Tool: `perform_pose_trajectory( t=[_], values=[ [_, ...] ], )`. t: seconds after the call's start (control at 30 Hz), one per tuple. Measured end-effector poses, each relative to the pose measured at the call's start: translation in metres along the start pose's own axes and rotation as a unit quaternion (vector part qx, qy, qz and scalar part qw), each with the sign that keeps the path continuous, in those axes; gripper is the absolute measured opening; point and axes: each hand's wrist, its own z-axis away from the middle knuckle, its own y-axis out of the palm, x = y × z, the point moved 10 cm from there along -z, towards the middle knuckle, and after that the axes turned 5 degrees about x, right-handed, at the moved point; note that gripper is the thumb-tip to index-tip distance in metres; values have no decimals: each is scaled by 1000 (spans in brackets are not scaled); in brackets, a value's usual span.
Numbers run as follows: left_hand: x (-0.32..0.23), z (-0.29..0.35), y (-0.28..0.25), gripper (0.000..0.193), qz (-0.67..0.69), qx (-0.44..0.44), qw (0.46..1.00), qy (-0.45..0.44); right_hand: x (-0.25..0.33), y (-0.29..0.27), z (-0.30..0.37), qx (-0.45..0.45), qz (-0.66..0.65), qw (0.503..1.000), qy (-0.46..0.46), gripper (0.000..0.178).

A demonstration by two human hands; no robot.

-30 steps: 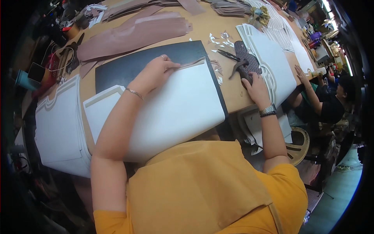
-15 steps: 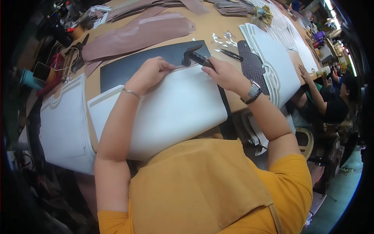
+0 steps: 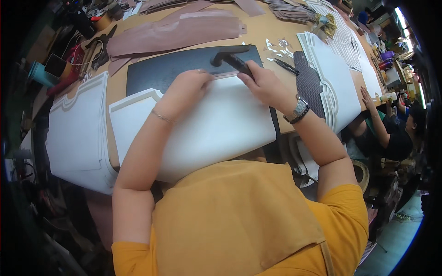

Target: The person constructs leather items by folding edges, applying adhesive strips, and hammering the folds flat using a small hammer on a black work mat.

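My right hand [image 3: 267, 85] is wrapped round the dark handle of a hammer [image 3: 232, 60]. The hammer's head is raised a little above the far edge of a large white sheet [image 3: 225, 119], which looks like leather or vinyl. A thin brownish strip [image 3: 225, 74] runs along that edge. At the same edge, left of the hammer, my left hand [image 3: 191, 87] has its fingers bent and pressed together on the material; the fingertips are partly hidden. Beneath the sheet's far side lies a dark flat board [image 3: 156, 71]. The near part of the sheet drapes toward my tan apron.
Stacked white panels stand at left [image 3: 76, 133] and right [image 3: 340, 83]. Brown cut pieces [image 3: 179, 34] lie at the back. Dark snips [image 3: 286, 66], white scraps [image 3: 278, 47] and a woven dark pad [image 3: 309, 85] are to the right. A co-worker's hand [image 3: 368, 100] rests at the table's far right.
The hammer has lifted slightly off the edge and its head has tilted. My left hand has shifted a little right along the edge. The whole view has moved slightly.
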Motion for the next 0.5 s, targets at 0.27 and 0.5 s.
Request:
perform_pose_trajectory(
  t=[0.27, 0.5],
  values=[
    [2, 66, -22, 36, -77, -115, 979, -149, 16, 7, -8, -4, 37, 998, -42, 30],
    [7, 61, -21, 32, -98, -72, 972, -200, 31, 10, -11, 18, 39, 998, -38, 34]
  ],
)
